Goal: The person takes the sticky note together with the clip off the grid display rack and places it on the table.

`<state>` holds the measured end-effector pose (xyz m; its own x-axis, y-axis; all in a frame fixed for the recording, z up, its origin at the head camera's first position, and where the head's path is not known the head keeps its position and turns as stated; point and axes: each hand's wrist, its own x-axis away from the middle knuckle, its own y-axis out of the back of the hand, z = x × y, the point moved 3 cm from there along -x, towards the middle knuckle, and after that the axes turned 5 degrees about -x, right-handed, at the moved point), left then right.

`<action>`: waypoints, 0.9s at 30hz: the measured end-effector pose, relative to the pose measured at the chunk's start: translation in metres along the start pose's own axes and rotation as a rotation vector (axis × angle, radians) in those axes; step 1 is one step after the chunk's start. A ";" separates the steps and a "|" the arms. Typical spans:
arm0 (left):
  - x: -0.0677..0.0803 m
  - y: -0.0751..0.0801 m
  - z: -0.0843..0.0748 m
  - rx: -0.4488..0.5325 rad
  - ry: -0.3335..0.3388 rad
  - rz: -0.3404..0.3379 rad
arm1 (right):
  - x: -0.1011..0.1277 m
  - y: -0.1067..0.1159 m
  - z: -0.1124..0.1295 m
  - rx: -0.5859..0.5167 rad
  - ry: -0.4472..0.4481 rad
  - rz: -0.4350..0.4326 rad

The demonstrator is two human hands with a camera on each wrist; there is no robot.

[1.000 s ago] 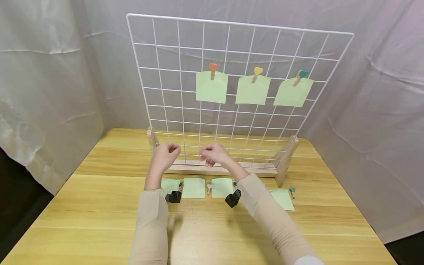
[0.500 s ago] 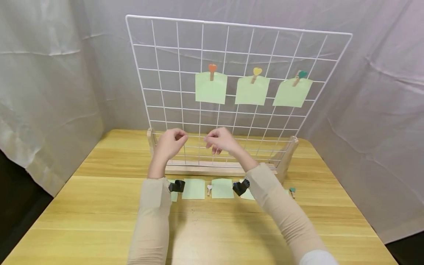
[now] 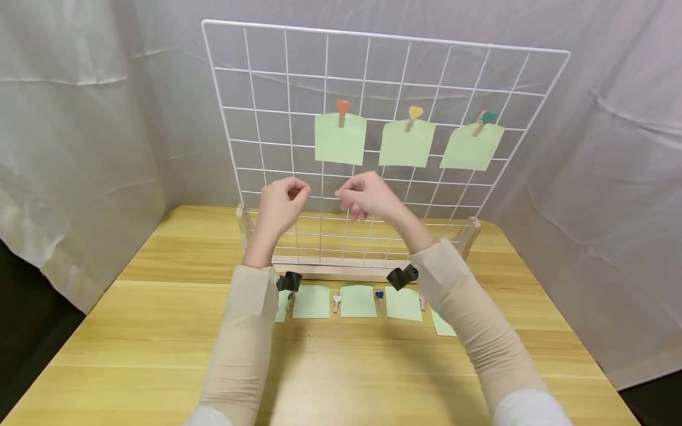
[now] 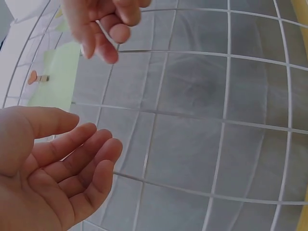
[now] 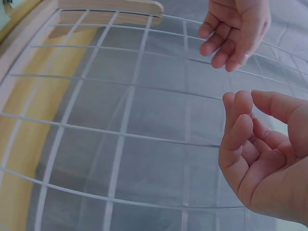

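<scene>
In the head view, my left hand (image 3: 281,204) is raised before the lower part of a white wire grid panel (image 3: 386,38). My right hand (image 3: 370,195) faces it a short gap away. Both wrist views show bent fingers and nothing in either palm; the right thumb tip comes very near the index fingertip. Above the hands, three pale green paper notes hang on the grid: the left note (image 3: 340,145) under an orange heart clothespin (image 3: 343,106), the middle note (image 3: 406,148) under a yellow one, the right note (image 3: 471,151) under a green one.
Several more green notes lie in a row on the wooden table (image 3: 341,373), including one note (image 3: 358,302) between a white heart clothespin (image 3: 337,300) and a blue heart clothespin (image 3: 379,294). A wooden base (image 3: 330,271) holds the grid. Grey cloth (image 3: 80,130) hangs around.
Both hands have risen from near the wooden base to about the grid's lower middle, drifting slightly right. The hung notes and clothespins have stayed where they were.
</scene>
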<state>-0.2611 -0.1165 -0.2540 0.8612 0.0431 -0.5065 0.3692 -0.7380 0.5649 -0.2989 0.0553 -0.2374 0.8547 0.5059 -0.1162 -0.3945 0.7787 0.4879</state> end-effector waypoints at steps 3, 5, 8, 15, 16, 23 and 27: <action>-0.004 0.003 -0.005 0.011 -0.012 -0.028 | 0.000 0.007 0.010 -0.015 -0.002 -0.016; -0.008 0.006 -0.009 0.022 -0.018 -0.047 | 0.000 0.011 0.017 -0.027 0.001 -0.026; -0.012 0.009 -0.014 0.049 -0.030 -0.062 | 0.001 0.016 0.027 -0.040 0.011 -0.041; -0.021 0.012 -0.019 0.155 -0.026 -0.047 | -0.002 0.030 0.046 -0.042 0.032 -0.073; -0.022 0.011 -0.019 0.174 -0.024 -0.043 | -0.002 0.033 0.049 -0.043 0.035 -0.082; -0.027 0.011 -0.022 0.281 -0.021 -0.078 | -0.002 0.052 0.070 -0.022 0.070 -0.161; -0.031 0.013 -0.026 0.302 -0.025 -0.145 | -0.004 0.059 0.077 -0.016 0.058 -0.195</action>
<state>-0.2738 -0.1105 -0.2142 0.7971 0.1480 -0.5855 0.3633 -0.8919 0.2692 -0.2994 0.0706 -0.1418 0.8948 0.3648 -0.2573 -0.2286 0.8695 0.4378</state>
